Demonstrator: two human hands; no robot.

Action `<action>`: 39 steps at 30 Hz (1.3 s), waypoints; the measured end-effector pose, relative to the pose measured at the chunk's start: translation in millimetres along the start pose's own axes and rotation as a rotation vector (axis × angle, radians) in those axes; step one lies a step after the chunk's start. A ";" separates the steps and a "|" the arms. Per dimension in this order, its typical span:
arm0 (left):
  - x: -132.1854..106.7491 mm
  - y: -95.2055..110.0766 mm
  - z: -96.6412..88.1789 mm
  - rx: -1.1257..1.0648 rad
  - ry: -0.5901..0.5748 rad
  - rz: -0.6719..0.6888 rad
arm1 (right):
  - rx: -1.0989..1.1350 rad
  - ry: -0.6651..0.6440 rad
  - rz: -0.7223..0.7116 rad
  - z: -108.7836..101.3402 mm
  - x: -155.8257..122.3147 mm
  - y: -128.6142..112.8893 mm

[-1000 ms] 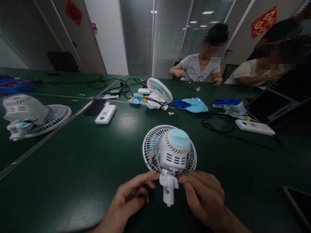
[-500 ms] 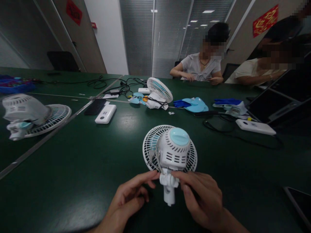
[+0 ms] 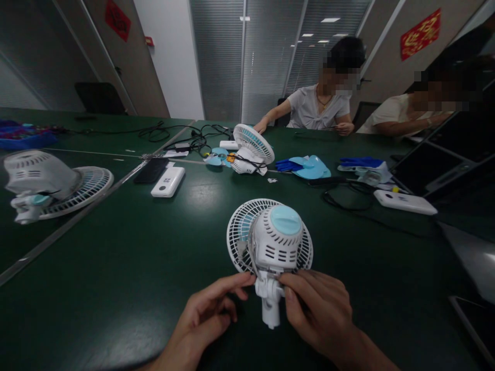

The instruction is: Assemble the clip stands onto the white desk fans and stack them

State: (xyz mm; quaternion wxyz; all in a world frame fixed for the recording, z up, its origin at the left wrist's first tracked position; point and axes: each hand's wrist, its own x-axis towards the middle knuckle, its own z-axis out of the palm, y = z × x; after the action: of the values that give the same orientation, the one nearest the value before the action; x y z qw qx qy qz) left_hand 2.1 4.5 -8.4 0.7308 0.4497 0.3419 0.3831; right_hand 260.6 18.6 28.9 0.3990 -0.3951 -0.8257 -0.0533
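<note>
At the far left edge a blue tray [image 3: 23, 135] sits on the dark green counter [image 3: 127, 268]. Nearer, a spare fan [image 3: 50, 185] lies with its white grille tipped to the right. Further right, a black phone [image 3: 151, 170] lies just beside a white power bank [image 3: 168, 181], and black cables [image 3: 174, 131] are tangled behind them.

At the near edge, the left hand [image 3: 209, 314] lies low over the counter. Its forefinger and thumb stretch to the left side of the held fan's neck and its other fingers are curled in. Whether it pinches the neck or only touches it cannot be told.

The held fan [image 3: 270, 242] is in the middle of the counter, close in front of the person. Its grille faces away, its white motor housing with a pale blue cap faces the camera, and its short stem [image 3: 270, 309] points back between the two hands. The right hand [image 3: 320, 309] is closed on the right side of the neck, thumb and fingertips pressed against it.

Behind, a far fan [image 3: 251, 149] lies tilted near the cables. To its right are a loose blue fan blade [image 3: 311, 167], blue gloves [image 3: 361, 162], a looped black cord [image 3: 348, 198] and a second white power bank [image 3: 405, 202]. Two other people sit at the far right side of the counter, their hands well apart from the held fan.
</note>
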 end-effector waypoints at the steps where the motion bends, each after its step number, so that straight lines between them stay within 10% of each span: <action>1: 0.2 -0.4 -0.1 0.001 0.002 -0.006 | -0.010 -0.009 -0.003 0.1 0.0 0.2; 30: 0.7 -3.8 2.8 0.169 -0.099 0.124 | 0.047 0.001 0.093 3.5 -8.1 -1.4; 39: 19.2 24.5 24.5 0.493 0.158 0.133 | 0.254 -0.207 0.037 11.5 -14.0 -8.5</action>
State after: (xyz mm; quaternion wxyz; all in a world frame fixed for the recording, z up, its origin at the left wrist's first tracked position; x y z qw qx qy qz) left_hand 25.7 18.8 20.0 0.5435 0.6043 0.4507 0.3691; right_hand 252.8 8.9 13.2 0.3595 -0.3599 -0.8552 0.0997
